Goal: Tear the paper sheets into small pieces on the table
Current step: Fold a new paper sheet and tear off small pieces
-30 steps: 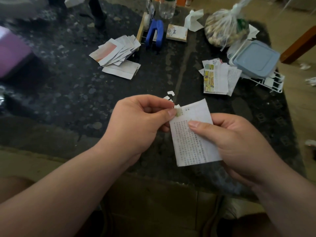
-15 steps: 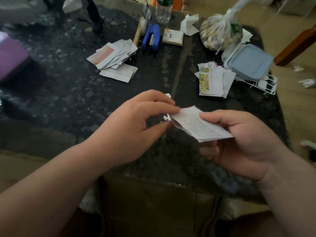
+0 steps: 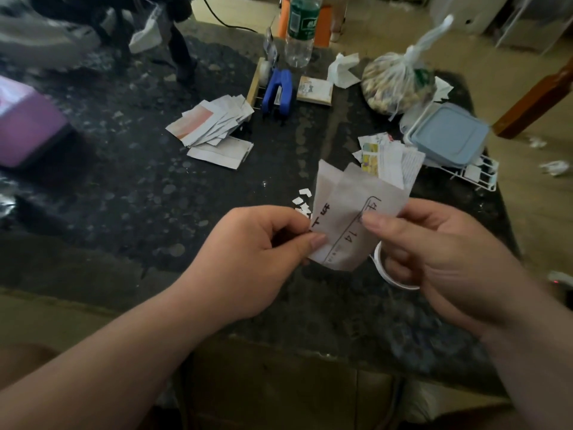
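I hold a printed paper sheet [image 3: 347, 212] upright over the near part of the dark stone table [image 3: 130, 193]. My left hand [image 3: 248, 259] pinches its lower left edge between thumb and forefinger. My right hand [image 3: 440, 252] pinches its right side at the thumb tip. The sheet is split from its top edge into two flaps. A few small white scraps [image 3: 300, 197] lie on the table just left of the sheet. Two stacks of paper pieces wait further back: one at centre left [image 3: 214, 125], one at right [image 3: 390, 159].
A blue stapler-like tool [image 3: 277, 91], a small card box [image 3: 314, 91], a water bottle [image 3: 300, 29] and a tied plastic bag [image 3: 400, 82] stand at the back. A blue-lidded container [image 3: 449, 135] on a white wire rack [image 3: 477, 175] sits right. A purple box [image 3: 24, 128] lies far left.
The sheet has been turned from lying flat with small print showing to standing upright with large characters showing. My left hand went from apart from it to pinching its left edge.
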A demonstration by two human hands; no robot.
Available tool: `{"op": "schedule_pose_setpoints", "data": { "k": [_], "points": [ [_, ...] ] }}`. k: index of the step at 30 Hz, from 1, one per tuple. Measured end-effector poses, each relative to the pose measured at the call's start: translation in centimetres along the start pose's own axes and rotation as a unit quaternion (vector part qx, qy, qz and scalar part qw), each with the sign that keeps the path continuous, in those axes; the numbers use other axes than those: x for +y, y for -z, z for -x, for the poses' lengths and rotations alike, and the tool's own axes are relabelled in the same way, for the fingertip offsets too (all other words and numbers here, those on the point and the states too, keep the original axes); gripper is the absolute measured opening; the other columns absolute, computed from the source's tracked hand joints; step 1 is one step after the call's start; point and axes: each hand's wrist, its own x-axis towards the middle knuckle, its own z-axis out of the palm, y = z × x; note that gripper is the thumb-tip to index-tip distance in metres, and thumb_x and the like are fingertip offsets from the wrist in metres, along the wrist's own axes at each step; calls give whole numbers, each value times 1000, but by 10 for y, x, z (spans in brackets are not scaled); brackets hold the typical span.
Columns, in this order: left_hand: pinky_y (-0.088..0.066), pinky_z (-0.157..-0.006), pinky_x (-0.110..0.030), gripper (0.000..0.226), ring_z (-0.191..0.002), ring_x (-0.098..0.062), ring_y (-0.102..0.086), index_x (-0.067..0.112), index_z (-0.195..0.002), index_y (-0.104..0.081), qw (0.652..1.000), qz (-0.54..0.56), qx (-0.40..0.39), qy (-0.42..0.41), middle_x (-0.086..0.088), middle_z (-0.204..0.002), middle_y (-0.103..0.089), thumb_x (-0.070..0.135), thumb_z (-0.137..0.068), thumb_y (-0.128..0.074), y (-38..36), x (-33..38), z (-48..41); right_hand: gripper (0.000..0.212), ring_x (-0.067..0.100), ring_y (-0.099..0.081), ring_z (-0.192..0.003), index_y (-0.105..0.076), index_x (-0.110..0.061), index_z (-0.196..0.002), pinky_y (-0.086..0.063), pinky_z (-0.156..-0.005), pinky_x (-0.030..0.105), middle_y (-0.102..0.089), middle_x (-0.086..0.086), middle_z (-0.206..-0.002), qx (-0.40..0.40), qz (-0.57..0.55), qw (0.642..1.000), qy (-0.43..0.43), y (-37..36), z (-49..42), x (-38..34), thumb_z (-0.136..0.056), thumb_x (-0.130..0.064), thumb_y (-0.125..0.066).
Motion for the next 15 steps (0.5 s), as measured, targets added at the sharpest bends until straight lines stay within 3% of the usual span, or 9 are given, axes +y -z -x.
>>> {"op": "schedule_pose_setpoints", "data": {
  "k": [2,4,6,8,10,13,15],
  "points": [
    [-60,-62,-42,14,-71,-17,-70,32,-88,-76,999,26,-20,11,9,-82,-75,42,-89,-66,-2,-1,1,35,12,-73,-87,-79,-19,-102,-55,-84,44,-79,-1,-100,29,5,999,-46,0,-3,2,-69,-33,-76],
    [-62,-70,-50,18,-79,-21,-74,34,-91,-76,997,61,-36,22,7,-87,-77,47,-87,-65,-3,-1,2,43,21,-72,-110,-73,-13,-117,-54,-97,55,-76,4,-116,-22,-59,995,-71,-1,-2,0,-75,-25,-71],
    [-61,-72,-54,24,-81,-26,-73,36,-91,-76,995,77,-46,40,3,-86,-77,54,-83,-61,-5,-1,2,44,28,-70,-114,-67,-6,-124,-56,-95,56,-74,11,-121,-49,-123,989,-67,-5,-1,-1,-81,-16,-66],
    [-59,-72,-53,29,-78,-28,-71,33,-87,-77,994,79,-56,59,0,-82,-76,56,-82,-61,-7,0,2,39,32,-72,-109,-71,-4,-116,-59,-90,51,-75,15,-115,-20,-143,989,-41,-7,-1,1,-79,-14,-67],
    [-59,-66,-44,28,-71,-24,-69,30,-83,-77,992,82,-62,69,-1,-78,-75,55,-83,-63,-10,-1,2,31,32,-75,-100,-75,-6,-101,-62,-84,47,-78,14,-104,38,-100,994,1,-10,-1,5,-72,-18,-72],
    [-46,-49,-22,29,-52,-7,-57,28,-80,-76,991,86,-72,70,3,-68,-70,53,-82,-63,-13,-3,4,27,29,-77,-91,-77,-11,-93,-62,-80,50,-79,10,-97,87,-30,995,47,-10,0,10,-71,-25,-74],
    [-53,-58,-21,26,-63,-3,-65,31,-86,-77,990,98,-75,68,6,-77,-74,52,-83,-63,-15,-4,5,28,27,-77,-91,-78,-16,-92,-61,-80,53,-79,8,-97,98,2,993,66,-9,1,12,-70,-33,-76]
  ]
}}
